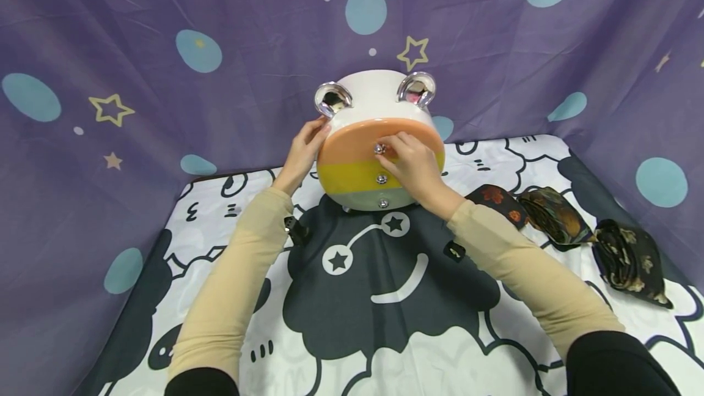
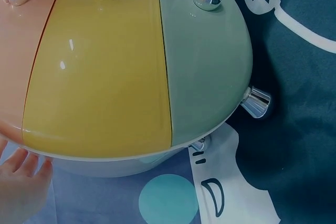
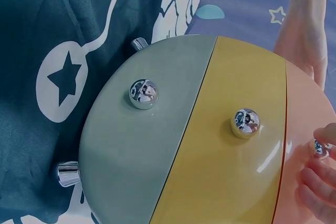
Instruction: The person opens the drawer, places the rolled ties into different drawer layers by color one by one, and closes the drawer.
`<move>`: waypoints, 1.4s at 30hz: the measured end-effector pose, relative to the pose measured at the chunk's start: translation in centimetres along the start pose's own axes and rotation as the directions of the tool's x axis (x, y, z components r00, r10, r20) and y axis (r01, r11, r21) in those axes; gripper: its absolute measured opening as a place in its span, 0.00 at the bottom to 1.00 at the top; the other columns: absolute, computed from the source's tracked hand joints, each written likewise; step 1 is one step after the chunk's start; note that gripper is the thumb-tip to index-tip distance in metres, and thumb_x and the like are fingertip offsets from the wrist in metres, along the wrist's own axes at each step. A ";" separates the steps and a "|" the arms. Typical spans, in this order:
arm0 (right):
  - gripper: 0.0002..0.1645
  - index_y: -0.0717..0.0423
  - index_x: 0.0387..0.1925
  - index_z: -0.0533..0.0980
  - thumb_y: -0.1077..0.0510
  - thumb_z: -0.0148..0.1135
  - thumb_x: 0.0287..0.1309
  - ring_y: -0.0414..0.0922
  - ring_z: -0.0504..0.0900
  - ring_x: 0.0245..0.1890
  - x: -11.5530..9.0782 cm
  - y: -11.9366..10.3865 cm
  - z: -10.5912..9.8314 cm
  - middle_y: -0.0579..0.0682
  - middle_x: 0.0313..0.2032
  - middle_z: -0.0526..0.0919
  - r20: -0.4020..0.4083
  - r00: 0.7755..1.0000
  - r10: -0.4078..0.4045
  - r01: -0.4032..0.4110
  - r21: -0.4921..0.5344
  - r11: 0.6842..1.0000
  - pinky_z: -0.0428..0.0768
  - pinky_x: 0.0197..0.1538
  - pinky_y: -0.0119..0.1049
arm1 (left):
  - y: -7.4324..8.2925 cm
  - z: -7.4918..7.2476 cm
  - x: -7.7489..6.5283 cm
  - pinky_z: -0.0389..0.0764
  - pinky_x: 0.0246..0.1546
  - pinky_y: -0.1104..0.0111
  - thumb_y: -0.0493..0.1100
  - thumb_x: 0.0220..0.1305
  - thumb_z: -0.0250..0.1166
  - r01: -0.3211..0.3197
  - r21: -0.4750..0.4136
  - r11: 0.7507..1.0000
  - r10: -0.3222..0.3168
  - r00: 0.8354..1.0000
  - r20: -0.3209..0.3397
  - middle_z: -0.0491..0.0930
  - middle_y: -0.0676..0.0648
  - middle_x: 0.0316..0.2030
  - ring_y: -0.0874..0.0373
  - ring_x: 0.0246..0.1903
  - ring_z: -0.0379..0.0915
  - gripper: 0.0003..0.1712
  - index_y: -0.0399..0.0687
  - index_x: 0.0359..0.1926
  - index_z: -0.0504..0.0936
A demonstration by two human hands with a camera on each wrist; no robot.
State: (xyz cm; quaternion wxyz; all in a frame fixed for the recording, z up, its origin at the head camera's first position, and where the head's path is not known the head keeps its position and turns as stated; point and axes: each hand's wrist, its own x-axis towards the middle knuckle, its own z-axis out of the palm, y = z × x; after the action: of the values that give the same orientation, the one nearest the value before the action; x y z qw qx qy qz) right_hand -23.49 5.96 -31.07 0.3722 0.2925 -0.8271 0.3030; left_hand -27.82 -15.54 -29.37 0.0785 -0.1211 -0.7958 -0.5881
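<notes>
A small rounded drawer cabinet point(image 1: 367, 96) with a white body stands on the cloth-covered table. Its front has an orange drawer point(image 1: 346, 145), a yellow drawer point(image 1: 349, 177) and a green drawer point(image 2: 207, 72), each with a round chrome knob. My right hand point(image 1: 415, 164) pinches the knob point(image 1: 379, 148) of the orange drawer between thumb and fingers. Against the cabinet's left side, just below a chrome ear-like ring point(image 1: 324, 95), rests my left hand point(image 1: 305, 146), its fingers extended in the left wrist view. All three drawer fronts sit flush with one another.
Three folded, dark patterned cloth bundles lie to the right: one with red flowers point(image 1: 497, 200), a brownish one point(image 1: 558, 216) and a black one point(image 1: 632, 261). A purple curtain point(image 1: 264, 78) hangs close behind the cabinet. Short chrome feet point(image 2: 256, 102) support it.
</notes>
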 end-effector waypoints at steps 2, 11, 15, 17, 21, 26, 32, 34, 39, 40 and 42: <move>0.12 0.59 0.35 0.78 0.61 0.66 0.46 0.45 0.77 0.29 0.0 -0.1 0.0 0.52 0.28 0.78 0.004 1.000 0.007 -0.006 -0.013 1.000 0.78 0.31 0.33 | 0.0 0.0 0.0 0.59 0.60 0.73 0.44 0.64 0.52 -0.003 -0.003 1.000 0.003 1.000 -0.002 0.62 0.45 0.62 0.56 0.60 0.58 0.24 0.35 0.57 0.66; 0.11 0.60 0.34 0.77 0.63 0.64 0.45 0.45 0.76 0.28 -0.1 -0.2 0.1 0.53 0.28 0.77 -0.020 1.000 -0.002 0.002 -0.038 0.999 0.77 0.29 0.33 | 0.0 0.0 -0.1 0.60 0.59 0.73 0.45 0.64 0.52 0.003 0.016 1.000 -0.003 1.000 -0.001 0.61 0.46 0.62 0.57 0.60 0.57 0.23 0.37 0.57 0.66; 0.10 0.61 0.33 0.77 0.64 0.63 0.44 0.45 0.76 0.26 -0.2 -0.2 0.1 0.53 0.27 0.77 -0.036 0.999 -0.019 0.018 -0.036 0.999 0.77 0.28 0.33 | 0.0 0.0 -0.2 0.60 0.59 0.72 0.46 0.64 0.52 -0.006 0.026 1.000 0.006 1.000 0.005 0.62 0.46 0.62 0.57 0.60 0.57 0.23 0.37 0.57 0.66; 0.10 0.61 0.32 0.77 0.65 0.63 0.44 0.45 0.75 0.26 -0.3 -0.2 0.1 0.53 0.26 0.77 -0.043 0.999 -0.028 0.026 -0.036 0.999 0.77 0.27 0.33 | 0.0 0.0 -0.2 0.60 0.60 0.72 0.46 0.64 0.52 -0.009 0.034 0.999 0.009 1.000 0.008 0.62 0.46 0.61 0.57 0.60 0.57 0.23 0.37 0.57 0.66; 0.09 0.61 0.31 0.76 0.65 0.64 0.42 0.45 0.75 0.25 -0.4 -0.2 0.1 0.52 0.25 0.76 -0.060 0.997 -0.051 0.048 -0.045 0.998 0.76 0.26 0.33 | 0.0 0.0 -0.1 0.59 0.60 0.73 0.46 0.64 0.52 -0.003 0.041 0.999 0.002 1.000 0.013 0.62 0.45 0.61 0.57 0.60 0.57 0.23 0.37 0.57 0.66; 0.08 0.61 0.29 0.76 0.66 0.64 0.41 0.45 0.74 0.24 -0.5 -0.3 0.0 0.52 0.24 0.75 -0.074 0.993 -0.087 0.082 -0.063 0.995 0.75 0.24 0.33 | 1.0 0.0 -0.4 0.57 0.61 0.71 0.43 0.65 0.50 0.023 0.027 0.999 -0.024 0.999 0.038 0.60 0.43 0.62 0.55 0.61 0.55 0.23 0.34 0.56 0.65; 0.07 0.61 0.27 0.75 0.65 0.63 0.42 0.45 0.74 0.23 -0.7 -0.8 -0.4 0.52 0.24 0.75 -0.059 0.993 -0.106 0.101 -0.080 0.992 0.74 0.24 0.33 | 2.7 0.1 -1.3 0.56 0.62 0.69 0.41 0.66 0.48 0.040 0.028 0.999 -0.041 0.997 0.060 0.57 0.41 0.63 0.53 0.62 0.52 0.22 0.30 0.56 0.62; 0.07 0.61 0.27 0.75 0.65 0.63 0.42 0.45 0.74 0.23 -0.7 -0.9 -0.5 0.52 0.23 0.75 -0.054 0.993 -0.109 0.104 -0.090 0.990 0.74 0.23 0.32 | 2.9 0.1 -1.4 0.56 0.62 0.69 0.41 0.66 0.48 0.035 0.026 0.999 -0.037 0.997 0.065 0.57 0.41 0.63 0.53 0.63 0.51 0.22 0.30 0.56 0.62; 0.07 0.61 0.27 0.74 0.65 0.63 0.42 0.45 0.74 0.22 -0.9 -1.3 -0.8 0.52 0.23 0.75 -0.046 0.991 -0.125 0.119 -0.113 0.986 0.73 0.22 0.33 | 2.8 0.0 -1.3 0.55 0.63 0.68 0.42 0.66 0.48 0.032 0.029 0.999 -0.034 0.997 0.076 0.55 0.41 0.64 0.53 0.63 0.50 0.22 0.30 0.56 0.62; 0.07 0.61 0.27 0.74 0.65 0.63 0.41 0.45 0.73 0.22 -0.9 -1.4 -0.9 0.52 0.23 0.75 -0.045 0.991 -0.128 0.122 -0.115 0.986 0.73 0.21 0.33 | 2.8 -0.1 -1.3 0.55 0.63 0.68 0.42 0.66 0.48 0.032 0.032 0.999 -0.035 0.996 0.077 0.55 0.41 0.64 0.53 0.63 0.50 0.22 0.30 0.56 0.62; 0.07 0.60 0.27 0.74 0.64 0.64 0.41 0.45 0.73 0.22 -1.0 -1.5 -1.0 0.52 0.22 0.74 -0.041 0.991 -0.129 0.124 -0.121 0.985 0.72 0.21 0.33 | 2.8 -0.1 -1.2 0.55 0.63 0.68 0.42 0.66 0.48 0.032 0.034 0.999 -0.034 0.996 0.082 0.55 0.41 0.64 0.53 0.63 0.50 0.22 0.30 0.56 0.62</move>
State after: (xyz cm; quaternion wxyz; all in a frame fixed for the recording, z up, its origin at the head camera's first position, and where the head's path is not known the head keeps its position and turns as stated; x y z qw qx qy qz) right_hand -21.45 5.96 -30.91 0.4274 0.3144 -0.8140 0.2364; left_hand -25.87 -14.96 -27.14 0.0379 -0.1308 -0.8096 -0.5709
